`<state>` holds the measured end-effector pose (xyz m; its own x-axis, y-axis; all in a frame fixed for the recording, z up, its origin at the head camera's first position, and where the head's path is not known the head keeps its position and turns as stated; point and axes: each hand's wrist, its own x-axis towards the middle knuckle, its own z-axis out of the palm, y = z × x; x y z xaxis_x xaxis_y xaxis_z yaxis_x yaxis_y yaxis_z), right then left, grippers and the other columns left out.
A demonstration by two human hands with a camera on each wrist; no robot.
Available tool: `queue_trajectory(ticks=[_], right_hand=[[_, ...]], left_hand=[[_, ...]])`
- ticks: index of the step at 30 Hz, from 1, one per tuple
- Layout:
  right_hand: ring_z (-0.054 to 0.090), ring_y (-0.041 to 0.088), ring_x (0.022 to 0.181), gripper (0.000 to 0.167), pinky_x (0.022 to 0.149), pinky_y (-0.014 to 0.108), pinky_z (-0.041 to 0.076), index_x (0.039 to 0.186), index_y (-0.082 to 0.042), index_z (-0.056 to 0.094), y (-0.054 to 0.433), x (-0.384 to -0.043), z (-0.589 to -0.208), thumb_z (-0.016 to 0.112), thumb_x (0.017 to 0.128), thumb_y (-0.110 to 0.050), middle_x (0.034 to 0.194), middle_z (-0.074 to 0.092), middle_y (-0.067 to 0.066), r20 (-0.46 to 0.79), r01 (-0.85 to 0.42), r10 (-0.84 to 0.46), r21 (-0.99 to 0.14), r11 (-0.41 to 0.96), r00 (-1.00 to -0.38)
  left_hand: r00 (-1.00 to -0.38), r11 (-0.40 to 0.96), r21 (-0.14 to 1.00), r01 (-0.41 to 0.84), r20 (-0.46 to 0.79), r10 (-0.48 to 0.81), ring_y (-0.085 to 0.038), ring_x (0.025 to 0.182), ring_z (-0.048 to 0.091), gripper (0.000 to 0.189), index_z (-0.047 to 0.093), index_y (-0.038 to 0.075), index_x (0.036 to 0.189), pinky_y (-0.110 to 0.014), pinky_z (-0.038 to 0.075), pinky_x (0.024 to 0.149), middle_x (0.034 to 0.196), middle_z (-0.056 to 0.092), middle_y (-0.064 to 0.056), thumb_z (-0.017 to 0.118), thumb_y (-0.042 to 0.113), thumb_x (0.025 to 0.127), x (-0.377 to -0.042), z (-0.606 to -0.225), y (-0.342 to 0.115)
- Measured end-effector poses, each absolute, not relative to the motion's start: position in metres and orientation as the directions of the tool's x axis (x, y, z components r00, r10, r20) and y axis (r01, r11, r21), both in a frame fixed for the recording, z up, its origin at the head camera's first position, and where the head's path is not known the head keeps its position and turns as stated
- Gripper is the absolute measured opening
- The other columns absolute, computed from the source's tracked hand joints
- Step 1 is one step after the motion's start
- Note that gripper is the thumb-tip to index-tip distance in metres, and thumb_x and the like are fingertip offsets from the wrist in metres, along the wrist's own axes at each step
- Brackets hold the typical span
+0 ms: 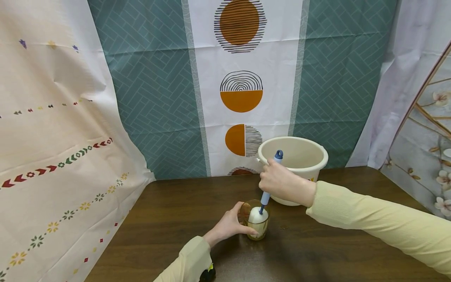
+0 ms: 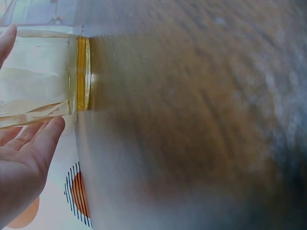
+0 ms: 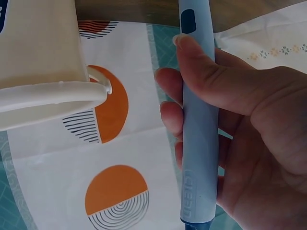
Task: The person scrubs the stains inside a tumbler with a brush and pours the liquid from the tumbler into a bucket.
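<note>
An amber-tinted drinking glass (image 1: 260, 230) stands upright on the table, its base showing in the left wrist view. My left hand (image 1: 230, 224) holds it from the left, thumb at the near side and fingers at the far side. Inside the glass sits the white sponge head of a cup brush (image 1: 266, 197), its handle tilted up to the right. My right hand (image 1: 282, 181) grips that pale blue handle (image 3: 199, 143), with the fingers wrapped round it and the thumb laid along it in the right wrist view. The blue hanging loop sticks out above the hand.
A cream bucket (image 1: 310, 171) stands at the back right, just behind my right hand. The dark wooden table (image 1: 176, 219) ends at a patterned curtain (image 1: 158, 98). Beside my left sleeve lies a small black thing (image 1: 208, 273), partly cut off by the frame.
</note>
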<state>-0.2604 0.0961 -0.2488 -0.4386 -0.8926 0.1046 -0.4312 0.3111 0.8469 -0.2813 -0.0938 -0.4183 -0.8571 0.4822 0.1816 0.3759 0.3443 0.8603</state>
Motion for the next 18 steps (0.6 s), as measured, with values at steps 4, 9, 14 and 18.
queue_trajectory(ticks=[4,9,14,18], right_hand=[[0.050,0.018,0.059,0.011,0.057,0.029,0.032,0.065,-0.020,0.067,0.0985,-0.2607,-0.2485,0.075,0.072,-0.018,0.063,0.059,-0.001,0.118,-0.435,-0.898,0.843,0.316,-0.425],[0.052,0.018,0.061,0.010,0.056,0.029,0.033,0.066,-0.018,0.068,0.0998,-0.2620,-0.2460,0.075,0.071,-0.015,0.063,0.059,0.000,0.118,-0.454,-0.895,0.829,0.327,-0.430],[0.052,0.018,0.060,0.011,0.055,0.029,0.032,0.064,-0.019,0.067,0.1004,-0.2622,-0.2429,0.076,0.069,-0.015,0.063,0.059,0.000,0.122,-0.472,-0.894,0.814,0.338,-0.430],[0.052,0.017,0.060,0.012,0.054,0.029,0.032,0.063,-0.019,0.066,0.1013,-0.2623,-0.2421,0.077,0.068,-0.015,0.063,0.058,0.000,0.129,-0.475,-0.897,0.811,0.341,-0.424]], left_hand=[[-0.857,0.338,0.864,0.373,0.181,0.483,-0.012,0.095,0.053,0.069,0.044,0.007,0.120,-0.028,0.046,0.072,0.104,0.056,0.004,0.083,0.024,0.066,-0.2818,-0.4189,-0.0942],[-0.855,0.330,0.867,0.372,0.182,0.486,-0.012,0.095,0.053,0.068,0.044,0.008,0.120,-0.028,0.046,0.073,0.104,0.056,0.004,0.082,0.024,0.066,-0.2818,-0.4189,-0.0948],[-0.857,0.330,0.871,0.364,0.174,0.485,-0.011,0.096,0.053,0.065,0.045,0.013,0.118,-0.028,0.045,0.073,0.104,0.056,0.003,0.082,0.025,0.066,-0.2816,-0.4189,-0.0948],[-0.857,0.329,0.872,0.362,0.172,0.485,-0.012,0.095,0.053,0.065,0.044,0.014,0.118,-0.029,0.045,0.073,0.104,0.056,0.002,0.082,0.025,0.066,-0.2817,-0.4186,-0.0949]])
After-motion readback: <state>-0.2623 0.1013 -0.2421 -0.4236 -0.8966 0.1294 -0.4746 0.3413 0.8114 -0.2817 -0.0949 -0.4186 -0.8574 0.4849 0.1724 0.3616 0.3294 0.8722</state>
